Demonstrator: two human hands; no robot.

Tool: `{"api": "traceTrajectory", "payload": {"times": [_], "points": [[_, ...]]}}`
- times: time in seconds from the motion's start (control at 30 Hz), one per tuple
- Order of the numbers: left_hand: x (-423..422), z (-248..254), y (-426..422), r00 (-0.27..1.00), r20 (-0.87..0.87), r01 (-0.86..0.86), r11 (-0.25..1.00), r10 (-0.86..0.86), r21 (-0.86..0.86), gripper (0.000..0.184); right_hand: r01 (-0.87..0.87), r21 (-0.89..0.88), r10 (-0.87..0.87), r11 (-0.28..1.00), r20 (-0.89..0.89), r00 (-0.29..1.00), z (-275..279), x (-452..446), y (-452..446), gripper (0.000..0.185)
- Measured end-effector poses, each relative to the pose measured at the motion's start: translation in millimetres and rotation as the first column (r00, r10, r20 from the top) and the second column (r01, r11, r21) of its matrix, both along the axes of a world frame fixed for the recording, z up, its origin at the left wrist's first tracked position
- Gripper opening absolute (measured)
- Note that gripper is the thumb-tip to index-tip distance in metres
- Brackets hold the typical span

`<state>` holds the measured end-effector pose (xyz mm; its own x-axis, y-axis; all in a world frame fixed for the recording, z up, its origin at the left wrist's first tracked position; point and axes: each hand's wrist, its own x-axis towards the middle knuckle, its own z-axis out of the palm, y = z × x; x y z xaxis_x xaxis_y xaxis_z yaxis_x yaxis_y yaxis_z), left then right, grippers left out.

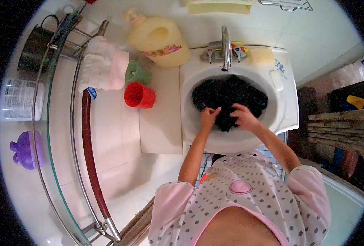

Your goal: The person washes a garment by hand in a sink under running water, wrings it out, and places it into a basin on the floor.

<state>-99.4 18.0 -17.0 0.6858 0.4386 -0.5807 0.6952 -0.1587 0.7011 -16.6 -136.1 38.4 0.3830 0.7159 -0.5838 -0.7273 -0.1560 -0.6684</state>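
A wet black garment (231, 92) lies bunched in the white washbasin (188, 127), in cloudy water. What kind of garment it is cannot be made out. At its near left edge, my left hand (209, 117) pinches the cloth between thumb and fingers. My right hand (246, 118) is a short way to the right, its curled fingers closed on the near part of the same cloth. Some of the fingertips are lost against the dark fabric. Above the garment stands the chrome faucet (226, 51); no stream of water shows from it.
Left of the basin stand a large cream pump bottle (161, 43), a red cup (139, 96) and a green cup (137, 74). Yellow soap (261, 56) and a white bar (276, 80) rest on the basin's right rim. A metal rack (73, 106) holds a folded towel (100, 63).
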Motion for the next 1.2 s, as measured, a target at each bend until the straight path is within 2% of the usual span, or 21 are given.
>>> {"api": "traceTrajectory", "payload": {"times": [0.07,0.1,0.13,0.2,0.27,0.33,0.37,0.43,0.5,0.57,0.63,0.73,0.8,0.87,0.93,0.97,1.0,1.07,1.1,1.17,1.2], "points": [[-3.9,-4.3,-2.0,0.992,-0.047,0.111,0.99,-0.116,-0.082,0.053,0.321,0.098,-0.312,0.942,-0.101,0.945,21.3,1.1,0.9,0.039],[-4.0,14.7,-11.3,0.986,0.034,-0.115,0.824,0.16,-0.555,0.051,0.317,0.097,-0.307,0.944,-0.1,0.946,28.0,0.7,4.9,0.039],[-3.1,25.2,-18.0,0.903,-0.024,-0.216,0.404,0.429,-0.889,0.048,0.366,0.106,-0.342,0.925,-0.19,0.92,34.0,1.2,10.7,0.038],[0.1,16.7,-27.9,0.872,0.035,-0.177,0.381,0.489,-0.907,0.045,0.413,0.118,-0.369,0.903,-0.28,0.886,36.6,3.9,18.9,0.037],[-2.0,9.5,-26.9,0.838,0.087,-0.137,0.362,0.538,-0.922,0.043,0.313,0.194,-0.344,0.93,0.158,0.925,33.8,6.5,22.6,0.037],[-2.9,9.2,-26.6,0.814,0.195,-0.136,0.506,0.548,-0.852,0.033,0.336,0.046,-0.26,0.941,0.733,0.629,40.7,21.0,17.2,0.035],[-1.9,8.4,-22.4,0.817,0.195,-0.134,0.507,0.543,-0.851,0.033,0.365,0.102,-0.312,0.925,0.752,0.581,39.8,31.2,9.9,0.033],[-3.3,10.0,-5.1,0.843,0.477,-0.053,0.922,0.248,-0.384,0.024,0.421,0.189,-0.432,0.887,0.661,0.613,25.1,46.8,-4.3,0.032],[-7.3,29.0,10.1,0.875,0.48,0.06,0.968,0.066,-0.242,0.024,0.428,0.198,-0.444,0.882,0.653,0.613,22.8,52.9,-13.3,0.031],[-7.5,61.1,13.3,0.882,0.457,0.178,0.979,-0.114,-0.1,0.024,0.561,0.099,-0.462,0.822,0.692,0.555,8.0,59.0,-17.2,0.028],[-5.9,87.6,11.5,0.853,-0.048,0.519,0.833,-0.52,0.191,0.032,0.565,0.116,-0.461,0.817,0.72,0.518,-2.6,62.8,-15.7,0.029],[-15.9,43.7,12.8,0.697,0.065,0.595,0.626,-0.714,0.503,0.028,0.501,0.104,-0.363,0.859,0.813,0.454,8.8,57.1,-11.1,0.031],[-20.9,26.2,6.6,0.736,0.199,0.483,0.707,-0.647,0.516,0.028,0.435,0.069,-0.267,0.898,0.871,0.412,14.3,54.9,-12.5,0.032],[-23.8,15.7,4.6,0.753,0.332,0.363,0.779,-0.569,0.511,0.027,0.205,-0.216,0.017,0.955,0.726,0.687,12.1,56.2,-20.3,0.033],[-26.4,10.9,5.6,0.903,0.258,0.303,0.936,-0.342,0.179,0.028,-0.037,-0.448,0.374,0.893,0.697,0.612,15.9,40.8,-22.0,0.032],[-25.3,11.6,7.5,0.902,0.26,0.307,0.935,-0.345,0.177,0.028,-0.244,-0.416,0.477,0.876,0.672,0.567,0.2,33.9,-22.4,0.033],[-20.9,19.8,9.6,0.839,0.047,0.529,0.832,-0.543,0.17,0.029,-0.442,-0.371,0.568,0.817,0.655,0.499,-16.1,27.8,-22.9,0.033],[-8.7,41.3,7.5,0.697,-0.16,0.716,0.688,-0.699,0.114,0.029,-0.588,-0.396,0.699,0.705,0.524,0.487,-12.6,9.8,-16.9,0.031],[-3.9,56.3,5.6,0.652,-0.29,0.751,0.65,-0.701,0.118,0.032,-0.556,-0.442,0.664,0.704,0.686,0.296,-14.6,7.5,-8.1,0.031],[-5.9,61.0,6.1,0.599,-0.42,0.779,0.617,-0.682,0.11,0.034,-0.444,-0.553,0.676,0.705,0.714,0.183,-14.4,3.6,-1.2,0.033],[-7.1,56.1,4.9,0.702,-0.332,0.712,0.608,-0.63,0.352,0.038,-0.305,-0.643,0.69,0.702,0.721,0.068,0.1,0.9,5.4,0.037]]}}
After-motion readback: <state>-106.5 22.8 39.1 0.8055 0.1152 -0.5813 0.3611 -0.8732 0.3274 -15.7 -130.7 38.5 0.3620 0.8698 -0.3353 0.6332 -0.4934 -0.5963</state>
